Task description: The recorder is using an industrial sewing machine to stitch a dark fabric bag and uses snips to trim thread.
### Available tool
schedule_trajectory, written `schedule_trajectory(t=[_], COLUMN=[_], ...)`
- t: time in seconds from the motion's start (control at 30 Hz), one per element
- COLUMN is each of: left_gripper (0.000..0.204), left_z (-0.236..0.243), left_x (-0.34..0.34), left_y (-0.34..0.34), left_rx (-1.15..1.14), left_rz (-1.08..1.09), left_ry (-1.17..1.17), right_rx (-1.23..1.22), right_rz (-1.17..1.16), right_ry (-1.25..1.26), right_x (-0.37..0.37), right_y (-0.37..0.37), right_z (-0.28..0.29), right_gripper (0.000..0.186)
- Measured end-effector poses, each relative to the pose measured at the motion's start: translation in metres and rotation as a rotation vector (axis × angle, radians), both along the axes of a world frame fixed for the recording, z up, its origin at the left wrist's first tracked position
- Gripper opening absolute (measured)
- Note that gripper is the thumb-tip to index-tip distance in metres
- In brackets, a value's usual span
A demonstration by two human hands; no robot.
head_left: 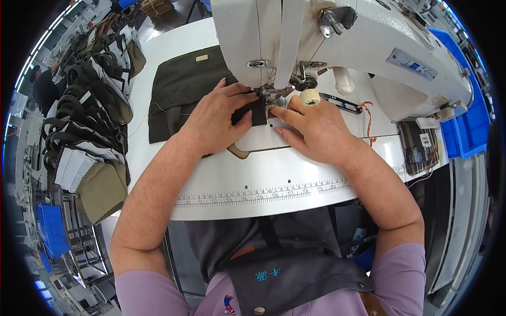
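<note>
Left hand point(213, 118) lay on cloth point(184, 79), grip spread; right hand point(321, 129) lay at the sewing machine point(361, 50), grip indiscernible.

Numbered in black, rising from left to right, along the ruler strip point(263, 196) at the front edge of the white table point(211, 179). Lettered in blue capitals on the silvery badge point(406, 64) of the sewing machine point(363, 45), and marked with two bright blue characters on the dark grey apron point(300, 282). Too small to make out on the pale label point(202, 58) of the dark cloth point(184, 87) and the white sticker point(425, 139) at the right.
</note>
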State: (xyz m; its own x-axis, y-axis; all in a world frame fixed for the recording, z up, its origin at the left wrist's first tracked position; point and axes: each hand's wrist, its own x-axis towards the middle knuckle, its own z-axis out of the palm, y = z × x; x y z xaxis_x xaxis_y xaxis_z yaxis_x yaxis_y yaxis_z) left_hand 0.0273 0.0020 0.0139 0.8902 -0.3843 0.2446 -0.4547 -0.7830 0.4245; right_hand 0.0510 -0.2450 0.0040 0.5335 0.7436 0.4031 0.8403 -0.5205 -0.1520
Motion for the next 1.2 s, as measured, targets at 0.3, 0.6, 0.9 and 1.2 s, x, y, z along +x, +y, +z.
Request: schedule_trajectory(t=[0.3,0.6,0.9,1.2], left_gripper=[0.046,0.069,0.056,0.033], left_z=[-0.003,0.017,0.007,0.058], left_x=[-0.008,-0.142,-0.254,-0.308], left_y=[0.005,-0.003,0.036,0.057], left_rx=[0.069,0.085,0.134,-0.079], left_rz=[-0.008,-0.153,0.325,0.424], left_ry=[-0.029,0.139,-0.149,-0.43], right_rx=[0.057,0.123,0.13,0.142], right_rz=[0.002,0.008,0.044,0.055], right_ry=[0.036,0.018,0.0,0.139], right_x=[0.005,0.01,0.013,0.014], right_y=[-0.001,-0.006,-0.005,-0.014], right_z=[-0.001,-0.01,-0.019,-0.014], right_gripper=[0.021,0.018,0.025,0.026])
